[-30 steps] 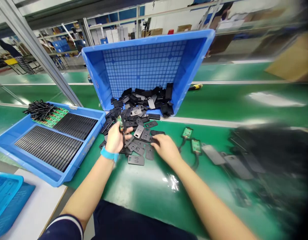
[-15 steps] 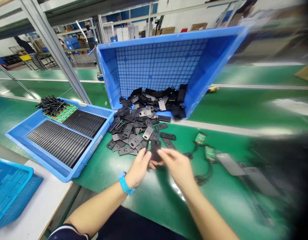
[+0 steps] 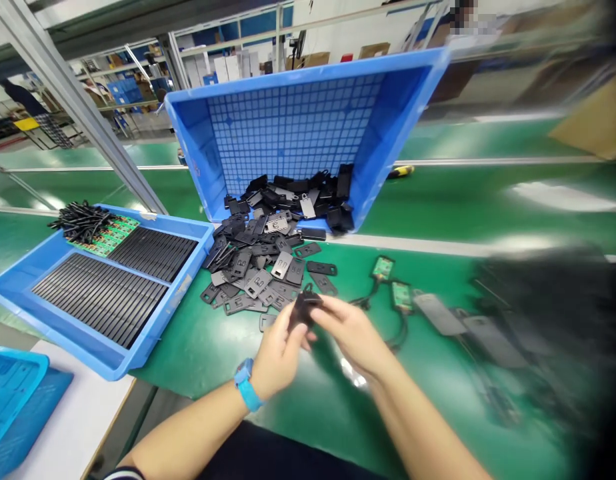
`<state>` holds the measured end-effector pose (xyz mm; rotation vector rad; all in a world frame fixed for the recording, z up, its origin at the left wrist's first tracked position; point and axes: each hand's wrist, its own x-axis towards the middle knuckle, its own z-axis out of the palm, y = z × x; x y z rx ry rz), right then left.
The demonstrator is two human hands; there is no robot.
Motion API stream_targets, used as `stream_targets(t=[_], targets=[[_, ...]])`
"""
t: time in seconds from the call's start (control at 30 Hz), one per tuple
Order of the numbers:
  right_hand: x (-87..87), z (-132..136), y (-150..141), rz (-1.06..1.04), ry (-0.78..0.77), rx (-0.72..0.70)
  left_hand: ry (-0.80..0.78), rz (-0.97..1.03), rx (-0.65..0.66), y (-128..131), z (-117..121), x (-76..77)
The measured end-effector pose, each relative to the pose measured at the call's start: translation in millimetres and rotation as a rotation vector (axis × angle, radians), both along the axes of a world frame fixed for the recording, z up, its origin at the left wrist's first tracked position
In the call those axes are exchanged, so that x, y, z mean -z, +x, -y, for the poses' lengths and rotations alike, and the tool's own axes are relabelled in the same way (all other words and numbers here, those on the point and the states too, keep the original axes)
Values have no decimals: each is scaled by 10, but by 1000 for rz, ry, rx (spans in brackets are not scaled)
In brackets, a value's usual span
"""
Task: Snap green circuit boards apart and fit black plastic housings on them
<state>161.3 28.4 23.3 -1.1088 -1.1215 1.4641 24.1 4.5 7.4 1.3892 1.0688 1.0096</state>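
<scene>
A small black plastic case [image 3: 304, 309] is held between both hands above the green table, tilted up. My left hand [image 3: 279, 348], with a blue watch at the wrist, closes around its left side. The fingers of my right hand [image 3: 352, 331] pinch its right side. Just beyond lies a pile of flat black and grey plastic covers [image 3: 258, 283] with cut-outs. To the right are green circuit boards [image 3: 402, 296] with black cables, and grey case pieces [image 3: 439, 313] beside them.
A large blue crate [image 3: 298, 87] lies tipped on its side, black parts spilling from it. At left, a blue tray [image 3: 188, 283] holds rows of black cases, boards and cables. A light-blue basket [image 3: 23, 413] stands nearer. A blurred dark heap [image 3: 548, 300] is at right.
The black case has been tilted up in my hands, and the green board seen at its side no longer shows. The view has swung slightly to the right.
</scene>
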Motion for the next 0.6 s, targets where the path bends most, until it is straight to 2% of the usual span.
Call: stream_targets(t=[0.07, 0.17, 0.27, 0.33, 0.37, 0.4, 0.43, 0.5, 0.53, 0.6], targets=[[16, 44, 16, -65, -7, -4, 40, -94, 28, 9, 52, -6], [64, 149, 92, -91, -12, 120, 60, -181, 92, 53, 83, -17], [116, 262, 450, 9, -40, 278, 123, -286, 276, 222, -66, -26], [113, 332, 872, 205, -78, 529, 204, -378, 357, 458, -297, -17], [95, 361, 1102, 339, -111, 702, 242, -417, 336, 612, -442, -4], [67, 381, 1317, 506, -145, 828, 279, -458, 258, 783, -595, 15], [32, 390, 1496, 584, -167, 871, 279, -485, 176, 961, -750, 38], [-34, 370, 1674, 936, -96, 946, 250, -483, 136, 1301, -1034, 84], [-52, 344, 1660, 1114, 5, 939, 229, -475, 125, 1445, -1153, 99], [-32, 275, 1453, 1375, 258, 812, 186, -435, 115, 1649, -1337, 95]])
